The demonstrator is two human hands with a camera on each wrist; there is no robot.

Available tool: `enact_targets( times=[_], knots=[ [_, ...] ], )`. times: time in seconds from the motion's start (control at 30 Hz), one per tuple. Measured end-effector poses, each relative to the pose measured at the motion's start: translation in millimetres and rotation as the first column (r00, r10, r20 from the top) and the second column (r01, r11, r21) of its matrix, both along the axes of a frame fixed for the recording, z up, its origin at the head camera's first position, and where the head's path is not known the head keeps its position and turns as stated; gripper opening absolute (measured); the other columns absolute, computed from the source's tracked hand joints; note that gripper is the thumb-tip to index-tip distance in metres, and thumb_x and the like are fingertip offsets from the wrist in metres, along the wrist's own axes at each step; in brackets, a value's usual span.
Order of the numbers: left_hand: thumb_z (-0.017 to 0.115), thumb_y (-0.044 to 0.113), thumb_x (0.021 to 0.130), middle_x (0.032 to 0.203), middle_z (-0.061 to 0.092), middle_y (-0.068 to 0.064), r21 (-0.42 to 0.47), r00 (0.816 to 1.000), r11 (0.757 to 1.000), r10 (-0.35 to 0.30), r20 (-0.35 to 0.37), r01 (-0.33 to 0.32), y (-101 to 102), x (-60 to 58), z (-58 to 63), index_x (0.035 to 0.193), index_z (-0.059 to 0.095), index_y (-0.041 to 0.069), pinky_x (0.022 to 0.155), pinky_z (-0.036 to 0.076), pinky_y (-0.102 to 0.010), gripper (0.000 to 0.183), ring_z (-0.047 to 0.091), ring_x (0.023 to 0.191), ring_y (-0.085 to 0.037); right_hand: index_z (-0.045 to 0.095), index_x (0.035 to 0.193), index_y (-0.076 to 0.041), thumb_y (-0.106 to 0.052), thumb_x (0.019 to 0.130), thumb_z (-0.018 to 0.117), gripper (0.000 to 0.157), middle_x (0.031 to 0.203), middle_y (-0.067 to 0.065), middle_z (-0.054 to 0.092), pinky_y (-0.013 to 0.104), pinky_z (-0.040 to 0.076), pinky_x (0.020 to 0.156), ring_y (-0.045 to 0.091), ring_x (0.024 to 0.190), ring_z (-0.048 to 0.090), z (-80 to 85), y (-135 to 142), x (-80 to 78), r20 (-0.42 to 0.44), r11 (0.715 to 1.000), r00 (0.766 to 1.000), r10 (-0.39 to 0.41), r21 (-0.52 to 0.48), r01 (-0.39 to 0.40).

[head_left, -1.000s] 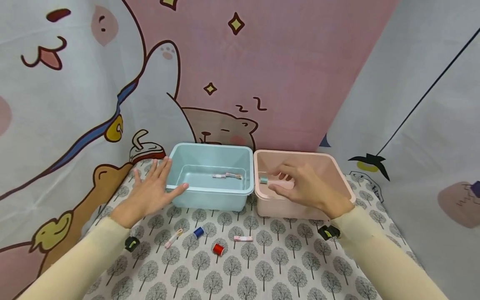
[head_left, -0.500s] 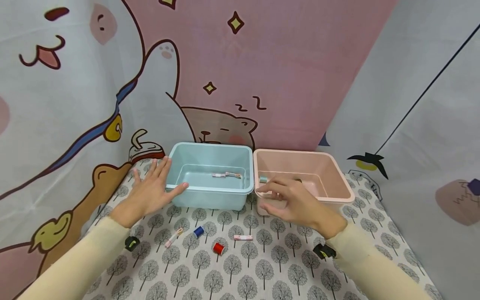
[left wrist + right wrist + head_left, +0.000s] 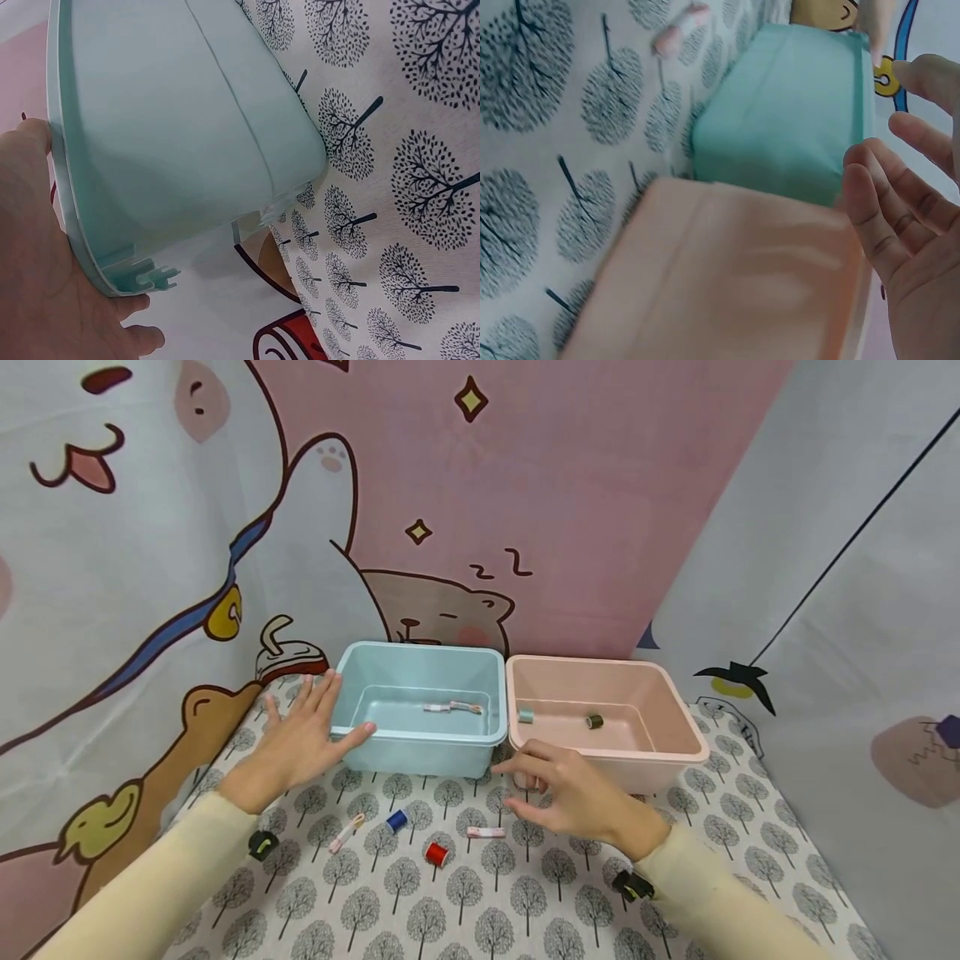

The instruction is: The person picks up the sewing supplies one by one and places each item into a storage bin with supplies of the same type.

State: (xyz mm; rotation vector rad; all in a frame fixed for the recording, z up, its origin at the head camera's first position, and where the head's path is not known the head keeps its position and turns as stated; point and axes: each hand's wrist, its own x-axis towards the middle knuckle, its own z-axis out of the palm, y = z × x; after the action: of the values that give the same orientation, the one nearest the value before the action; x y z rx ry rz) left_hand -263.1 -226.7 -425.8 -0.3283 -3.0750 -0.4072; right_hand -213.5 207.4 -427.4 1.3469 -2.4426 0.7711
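Note:
My left hand (image 3: 292, 747) rests on the left rim of the light blue bin (image 3: 420, 756), its fingers spread and straight. Inside that bin lie two small pale embroidery floss skeins (image 3: 467, 707) end to end. My right hand (image 3: 573, 793) hovers in front of the pink bin (image 3: 675, 756), fingers loosely bent, with nothing visible between them. A teal thread spool (image 3: 526, 717) and a dark green thread spool (image 3: 594, 722) lie on the pink bin's floor. On the cloth are a red thread spool (image 3: 437, 855), a blue thread spool (image 3: 397, 821) and two pink-banded skeins (image 3: 486, 832).
The bins stand side by side on a tree-print cloth (image 3: 495, 902), close to a cartoon backdrop (image 3: 585, 510). Dark wrist straps (image 3: 632, 886) show near both sleeves.
My right hand has drawn back out of the pink bin toward me and left. The dark green spool, earlier hidden by it, now shows. My left hand stays in place.

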Motion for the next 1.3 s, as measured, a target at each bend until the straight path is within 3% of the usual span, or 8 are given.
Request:
enact_targets(
  times=[0.2, 0.33, 0.43, 0.63, 0.77, 0.93, 1.3],
  knots=[
    [0.037, 0.088, 0.112, 0.197, -0.006, -0.011, 0.002, 1.0, 1.0, 0.001, -0.002, -0.001, -0.4, -0.6, -1.0, 0.188, 0.003, 0.007, 0.129, -0.021, -0.092, 0.116, -0.001, 0.182, -0.054, 0.083, 0.141, -0.021, -0.031, 0.1, 0.094, 0.044, 0.122, -0.008, 0.08, 0.021, 0.066, 0.077, -0.003, 0.088, 0.068, -13.3, -6.3, 4.9, 0.057, 0.997, 0.998, -0.02, 0.079, 0.015],
    [0.04, 0.085, 0.113, 0.197, -0.006, -0.011, 0.007, 1.0, 1.0, 0.001, 0.0, -0.001, -0.6, -1.1, -1.9, 0.188, 0.002, 0.008, 0.129, -0.022, -0.092, 0.114, -0.002, 0.182, -0.054, 0.08, 0.144, -0.019, -0.036, 0.101, 0.092, 0.048, 0.126, -0.003, 0.079, 0.025, 0.069, 0.081, -0.001, 0.092, 0.07, -22.1, -9.9, 6.1, 0.113, 0.992, 0.993, -0.033, 0.127, 0.019],
    [0.039, 0.086, 0.113, 0.197, -0.006, -0.01, 0.008, 1.0, 1.0, -0.001, 0.0, 0.001, -0.8, -1.5, -2.7, 0.188, 0.002, 0.008, 0.129, -0.022, -0.092, 0.115, -0.002, 0.182, -0.054, 0.079, 0.147, -0.018, -0.037, 0.102, 0.091, 0.051, 0.13, 0.003, 0.08, 0.026, 0.069, 0.081, 0.007, 0.093, 0.073, -29.5, -12.2, 6.3, 0.161, 0.988, 0.986, -0.044, 0.156, 0.018],
    [0.036, 0.09, 0.111, 0.197, -0.006, -0.01, 0.012, 1.0, 1.0, -0.002, 0.0, 0.002, -0.6, -1.1, -3.1, 0.188, 0.002, 0.009, 0.129, -0.022, -0.092, 0.117, -0.002, 0.182, -0.054, 0.077, 0.151, -0.023, -0.039, 0.102, 0.091, 0.054, 0.134, 0.003, 0.079, 0.02, 0.064, 0.086, 0.017, 0.1, 0.076, -40.5, -17.9, 5.0, 0.195, 0.973, 0.977, -0.083, 0.229, 0.037],
    [0.036, 0.089, 0.111, 0.197, -0.006, -0.011, 0.019, 1.0, 1.0, -0.004, -0.003, 0.004, -1.0, -0.5, -2.9, 0.188, 0.002, 0.009, 0.129, -0.021, -0.093, 0.116, -0.001, 0.182, -0.054, 0.076, 0.152, -0.023, -0.037, 0.1, 0.093, 0.057, 0.134, 0.003, 0.079, 0.02, 0.063, 0.088, 0.017, 0.106, 0.077, -47.1, -21.2, 1.9, 0.205, 0.966, 0.975, -0.087, 0.257, 0.032],
    [0.035, 0.089, 0.112, 0.197, -0.006, -0.011, 0.017, 1.0, 1.0, -0.006, -0.005, 0.006, -1.1, -0.1, -2.4, 0.188, 0.002, 0.009, 0.129, -0.021, -0.093, 0.116, -0.001, 0.182, -0.054, 0.075, 0.155, -0.021, -0.037, 0.099, 0.095, 0.061, 0.134, 0.006, 0.077, 0.018, 0.063, 0.084, 0.01, 0.097, 0.079, -53.5, -23.3, -0.2, 0.271, 0.959, 0.958, -0.09, 0.282, 0.011],
    [0.035, 0.09, 0.111, 0.197, -0.006, -0.01, 0.019, 1.0, 1.0, -0.005, -0.004, 0.005, -1.4, 0.2, -3.2, 0.188, 0.001, 0.009, 0.128, -0.021, -0.093, 0.117, -0.001, 0.182, -0.055, 0.074, 0.155, -0.029, -0.039, 0.096, 0.098, 0.065, 0.135, 0.002, 0.072, 0.017, 0.059, 0.08, 0.007, 0.09, 0.068, -63.9, -28.8, -3.1, 0.318, 0.938, 0.939, -0.13, 0.345, 0.013]
  ],
)
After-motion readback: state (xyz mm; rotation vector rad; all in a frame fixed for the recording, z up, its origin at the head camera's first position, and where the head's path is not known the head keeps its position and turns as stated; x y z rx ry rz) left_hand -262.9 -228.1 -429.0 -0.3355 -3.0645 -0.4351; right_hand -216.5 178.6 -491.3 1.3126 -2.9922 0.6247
